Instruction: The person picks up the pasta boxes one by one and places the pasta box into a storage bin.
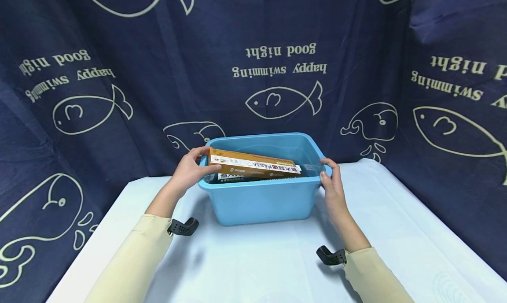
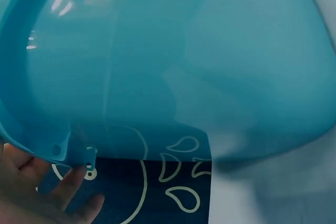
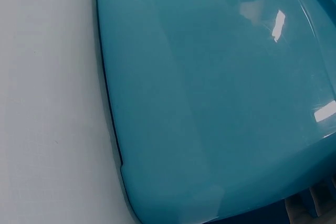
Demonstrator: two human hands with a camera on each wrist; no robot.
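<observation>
A light-blue plastic tub (image 1: pixel 261 201) stands on the white tabletop, held at both ends. My left hand (image 1: pixel 186 171) grips its left rim, thumb over the edge beside the pasta box. In the left wrist view, fingers (image 2: pixel 68 184) curl beneath the tub's rim. At the opposite end my right hand (image 1: pixel 336 193) holds the right rim, thumb against the outside corner. An orange-brown box marked PASTA (image 1: pixel 253 163) lies tilted inside the tub. Under it a dark package with white lettering (image 1: pixel 233 177) shows only in part. The tub's outer wall (image 3: pixel 199 98) fills most of the right wrist view.
A white cloth (image 1: pixel 253 259) covers the tabletop. Directly behind the tub hangs a dark-blue curtain (image 1: pixel 198 74) with fish and whale drawings, and it also closes in both sides. Black straps (image 1: pixel 184 227) sit on both wrists.
</observation>
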